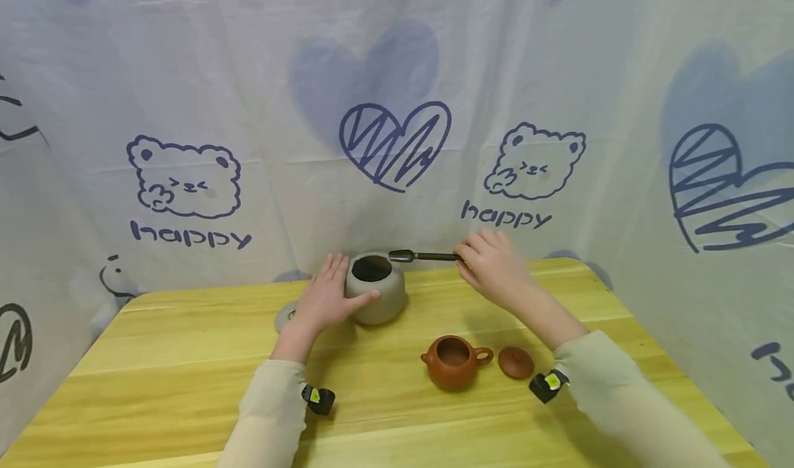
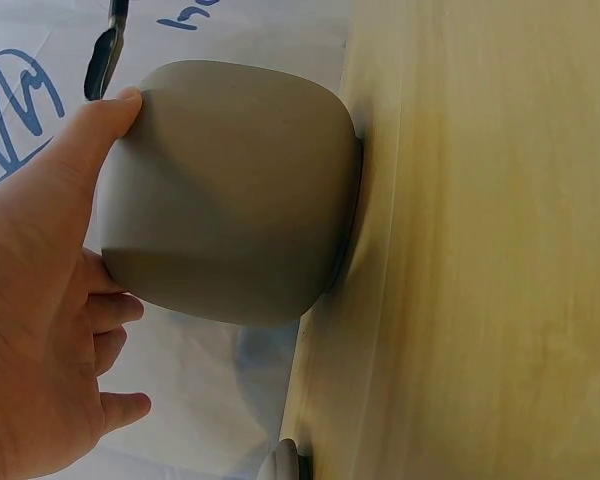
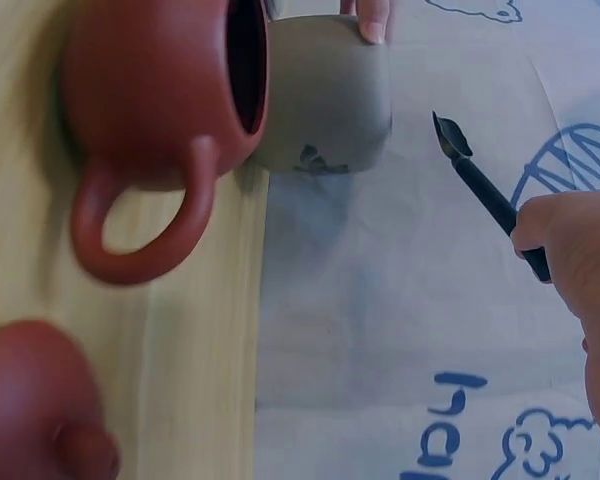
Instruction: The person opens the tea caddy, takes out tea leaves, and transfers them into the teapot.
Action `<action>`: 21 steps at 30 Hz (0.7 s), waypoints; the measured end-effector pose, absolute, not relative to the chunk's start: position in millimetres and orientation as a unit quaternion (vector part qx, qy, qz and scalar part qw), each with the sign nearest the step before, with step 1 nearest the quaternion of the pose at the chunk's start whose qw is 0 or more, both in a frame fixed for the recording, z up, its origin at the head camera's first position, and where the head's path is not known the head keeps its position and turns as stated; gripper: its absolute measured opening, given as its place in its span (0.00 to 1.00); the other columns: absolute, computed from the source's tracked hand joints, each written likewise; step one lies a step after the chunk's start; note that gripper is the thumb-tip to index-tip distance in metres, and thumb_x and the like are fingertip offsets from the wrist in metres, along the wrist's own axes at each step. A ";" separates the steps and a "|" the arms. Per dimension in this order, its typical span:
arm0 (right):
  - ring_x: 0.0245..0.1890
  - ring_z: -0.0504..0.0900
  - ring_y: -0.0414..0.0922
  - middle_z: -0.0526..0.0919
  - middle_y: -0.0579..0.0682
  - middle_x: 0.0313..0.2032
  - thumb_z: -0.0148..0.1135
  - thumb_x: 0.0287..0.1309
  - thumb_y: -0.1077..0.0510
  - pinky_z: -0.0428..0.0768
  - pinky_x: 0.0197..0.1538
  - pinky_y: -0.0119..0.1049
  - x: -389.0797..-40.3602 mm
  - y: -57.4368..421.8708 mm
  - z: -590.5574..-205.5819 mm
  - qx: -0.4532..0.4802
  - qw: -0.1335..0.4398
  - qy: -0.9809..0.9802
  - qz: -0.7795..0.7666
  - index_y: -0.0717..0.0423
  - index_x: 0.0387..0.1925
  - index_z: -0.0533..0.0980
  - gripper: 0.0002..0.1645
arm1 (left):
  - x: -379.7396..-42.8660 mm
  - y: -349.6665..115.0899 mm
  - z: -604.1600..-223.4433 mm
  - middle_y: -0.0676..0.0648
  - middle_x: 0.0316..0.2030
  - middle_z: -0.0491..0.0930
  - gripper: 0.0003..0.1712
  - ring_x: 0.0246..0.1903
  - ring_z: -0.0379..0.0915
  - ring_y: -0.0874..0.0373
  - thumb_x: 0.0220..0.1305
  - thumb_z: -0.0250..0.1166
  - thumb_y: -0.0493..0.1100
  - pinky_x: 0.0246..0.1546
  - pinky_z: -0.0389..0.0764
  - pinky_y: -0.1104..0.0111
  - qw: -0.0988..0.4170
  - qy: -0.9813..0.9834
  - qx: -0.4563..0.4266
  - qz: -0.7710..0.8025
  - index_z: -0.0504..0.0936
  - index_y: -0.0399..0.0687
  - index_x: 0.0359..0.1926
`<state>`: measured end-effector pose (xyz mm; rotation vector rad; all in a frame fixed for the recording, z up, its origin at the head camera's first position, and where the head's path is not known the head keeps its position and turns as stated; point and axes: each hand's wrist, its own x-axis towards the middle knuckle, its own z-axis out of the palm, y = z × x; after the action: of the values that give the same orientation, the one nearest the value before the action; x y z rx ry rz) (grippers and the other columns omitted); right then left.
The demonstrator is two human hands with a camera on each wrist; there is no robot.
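Note:
A grey tea jar (image 1: 384, 301) stands lidless at the table's back edge, dark inside its mouth. My left hand (image 1: 325, 296) holds it at the left, thumb across the front near the rim; in the left wrist view the thumb touches the jar (image 2: 230, 190). My right hand (image 1: 496, 265) grips the handle of a dark tea scoop (image 1: 428, 256). The scoop head is level, just above the right side of the jar's rim; in the right wrist view the scoop (image 3: 490, 195) is apart from the jar. Whether it carries leaves I cannot tell.
A reddish-brown clay teapot (image 1: 453, 378) sits uncovered in front of the jar, spout left, handle right. Its lid (image 1: 516, 362) lies to the right. The grey jar lid (image 1: 284, 316) is partly hidden by my left hand. A printed curtain (image 1: 279, 178) hangs behind the wooden table (image 1: 174, 371).

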<state>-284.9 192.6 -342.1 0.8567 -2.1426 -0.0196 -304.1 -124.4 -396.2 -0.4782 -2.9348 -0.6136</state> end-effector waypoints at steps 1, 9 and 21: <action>0.37 0.74 0.50 0.81 0.51 0.35 0.65 0.56 0.59 0.72 0.39 0.42 -286.7 189.5 -341.0 0.338 0.405 -0.850 -0.013 0.56 0.37 0.83 0.07 | -304.2 -124.0 -395.8 0.37 0.77 0.46 0.62 0.77 0.36 0.42 0.58 0.55 0.76 0.74 0.50 0.43 0.054 -0.965 -0.158 -0.203 0.48 0.39 0.76; 0.37 0.73 0.50 0.80 0.50 0.35 0.62 0.57 0.58 0.70 0.39 0.41 -296.3 162.4 -332.2 0.336 0.387 -0.857 -0.049 0.55 0.34 0.82 0.06 | -303.0 -123.1 -397.0 0.38 0.77 0.45 0.61 0.77 0.35 0.42 0.58 0.55 0.76 0.74 0.49 0.44 0.053 -0.964 -0.155 -0.208 0.47 0.40 0.77; 0.38 0.71 0.48 0.79 0.47 0.36 0.63 0.56 0.56 0.66 0.40 0.39 -306.8 129.4 -333.8 0.330 0.337 -0.874 -0.119 0.53 0.30 0.80 0.04 | -301.5 -121.7 -396.1 0.36 0.76 0.49 0.61 0.77 0.37 0.42 0.58 0.57 0.74 0.74 0.51 0.45 0.059 -0.963 -0.153 -0.216 0.50 0.37 0.76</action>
<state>-306.8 129.4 -333.8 0.8604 -2.2783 -0.3092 -301.5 -121.7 -396.1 -0.4632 -2.9162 -0.6532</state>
